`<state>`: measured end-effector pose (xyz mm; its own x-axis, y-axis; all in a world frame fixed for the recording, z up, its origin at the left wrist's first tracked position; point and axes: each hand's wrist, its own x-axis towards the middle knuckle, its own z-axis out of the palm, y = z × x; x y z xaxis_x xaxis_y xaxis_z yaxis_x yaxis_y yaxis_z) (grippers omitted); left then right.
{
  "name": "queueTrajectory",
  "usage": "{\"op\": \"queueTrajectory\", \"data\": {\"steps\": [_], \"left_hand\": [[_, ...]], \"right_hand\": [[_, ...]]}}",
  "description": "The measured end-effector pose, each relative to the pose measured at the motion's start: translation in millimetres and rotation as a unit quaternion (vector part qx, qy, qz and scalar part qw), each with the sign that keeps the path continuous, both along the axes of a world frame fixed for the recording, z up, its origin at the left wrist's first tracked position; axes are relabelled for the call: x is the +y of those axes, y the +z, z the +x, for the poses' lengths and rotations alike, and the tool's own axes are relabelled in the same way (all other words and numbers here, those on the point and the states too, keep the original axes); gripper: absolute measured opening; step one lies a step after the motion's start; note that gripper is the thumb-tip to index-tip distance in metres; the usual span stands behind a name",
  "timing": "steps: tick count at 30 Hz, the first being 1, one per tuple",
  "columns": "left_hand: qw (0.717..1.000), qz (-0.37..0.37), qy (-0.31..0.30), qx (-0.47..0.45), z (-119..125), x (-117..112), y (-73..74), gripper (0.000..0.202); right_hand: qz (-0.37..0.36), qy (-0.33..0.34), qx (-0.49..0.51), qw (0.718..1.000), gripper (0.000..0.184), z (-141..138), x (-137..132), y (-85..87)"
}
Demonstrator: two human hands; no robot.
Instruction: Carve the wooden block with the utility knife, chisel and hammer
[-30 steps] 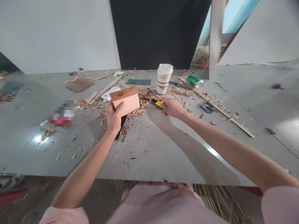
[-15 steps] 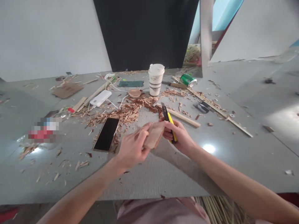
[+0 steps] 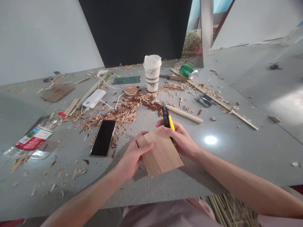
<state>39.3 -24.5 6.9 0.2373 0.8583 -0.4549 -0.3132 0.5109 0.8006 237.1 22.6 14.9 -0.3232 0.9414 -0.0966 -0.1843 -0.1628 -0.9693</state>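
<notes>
Left hand [image 3: 132,156] is pinching the wood block [image 3: 160,152], thumb on top, just above the worktop [image 3: 236,157] near its front edge. Right hand [image 3: 182,140] has its fingers curled round a yellow utility knife [image 3: 167,119] and touches the block's far side.

A second ago the left hand [image 3: 132,156] held the wooden block [image 3: 161,154] up over the far shavings [image 3: 123,113], hiding most of the phone [image 3: 103,137]. The right hand [image 3: 183,142] was reaching far for the knife [image 3: 167,118]. Now both hands have come near. The block has turned its broad face up between them, the right hand grips the knife, and the phone lies uncovered.
</notes>
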Motion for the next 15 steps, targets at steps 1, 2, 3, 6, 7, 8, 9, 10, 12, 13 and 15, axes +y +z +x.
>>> {"op": "queueTrajectory", "data": {"steps": [1,2,3,6,7,8,9,10,12,13,15], "left_hand": [[1.000,0.002,0.026,-0.004,2,0,-1.0,0.045],[0.998,0.004,0.057,-0.010,3,0,-1.6,0.045],[0.996,0.005,0.091,-0.018,4,2,-2.0,0.046],[0.982,-0.010,0.185,-0.035,0,12,-1.6,0.057],[0.978,-0.015,0.207,-0.037,-2,15,-1.3,0.060],[0.974,-0.016,0.224,-0.036,-5,18,-0.9,0.062],[0.971,-0.012,0.236,-0.034,-7,20,-0.6,0.063],[0.970,-0.003,0.243,-0.030,-9,21,-0.4,0.063],[0.968,0.014,0.250,-0.025,-11,21,-0.6,0.063],[0.967,0.016,0.254,-0.023,-11,20,-1.1,0.063],[0.965,0.002,0.262,-0.022,-11,19,-3.0,0.063]], "right_hand": [[0.031,0.011,-0.019,0.999,0.032,1,-1,-1.2],[0.066,0.020,-0.037,0.997,0.035,3,-1,-2.4],[0.104,0.025,-0.056,0.993,0.037,6,0,-3.6],[0.239,0.027,-0.141,0.960,0.031,20,5,-5.6],[0.287,0.038,-0.179,0.940,0.028,24,8,-5.6],[0.331,0.061,-0.214,0.917,0.027,28,10,-5.3],[0.371,0.090,-0.241,0.892,0.026,31,12,-4.9],[0.404,0.121,-0.261,0.868,0.026,33,13,-4.5],[0.442,0.161,-0.285,0.835,0.027,33,14,-4.5],[0.452,0.165,-0.292,0.826,0.028,31,13,-5.2],[0.465,0.153,-0.300,0.819,0.032,27,11,-7.3]]}}
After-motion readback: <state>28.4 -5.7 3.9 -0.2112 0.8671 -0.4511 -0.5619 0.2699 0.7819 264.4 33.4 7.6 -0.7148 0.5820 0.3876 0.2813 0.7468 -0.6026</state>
